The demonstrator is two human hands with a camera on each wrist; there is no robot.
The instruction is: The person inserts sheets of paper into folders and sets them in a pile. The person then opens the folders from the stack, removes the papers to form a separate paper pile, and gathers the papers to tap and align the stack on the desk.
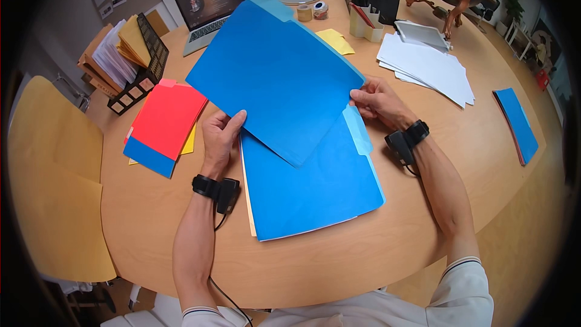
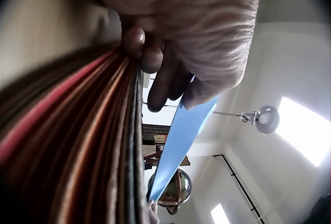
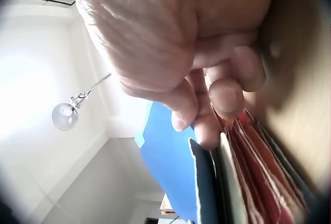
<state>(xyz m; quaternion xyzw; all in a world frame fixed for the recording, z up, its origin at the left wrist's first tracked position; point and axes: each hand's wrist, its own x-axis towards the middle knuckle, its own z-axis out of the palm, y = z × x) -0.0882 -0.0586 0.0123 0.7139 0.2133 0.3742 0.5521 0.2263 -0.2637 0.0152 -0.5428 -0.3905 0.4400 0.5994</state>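
Note:
A blue file folder [image 1: 272,72] with a light-blue tab is held up at a slant over the desk. My left hand [image 1: 221,136] pinches its lower left edge, thumb on top. On the other side, my right hand [image 1: 381,104] pinches the right corner between thumb and fingers. Beneath lies a stack of folders [image 1: 315,200] with another blue one uppermost. Both wrist views show the stack's edges, red, brown and dark, close beside the fingers: the layered stack [image 2: 88,146] by the left hand [image 2: 181,32], and the same edges [image 3: 253,167] by the right hand [image 3: 170,43].
To the left lies a pile of red, blue and yellow folders [image 1: 166,118], below a file rack [image 1: 142,85] with papers. A laptop [image 1: 209,9] stands behind. White sheets [image 1: 423,69] lie at the back right, and more blue folders [image 1: 516,124] near the right edge.

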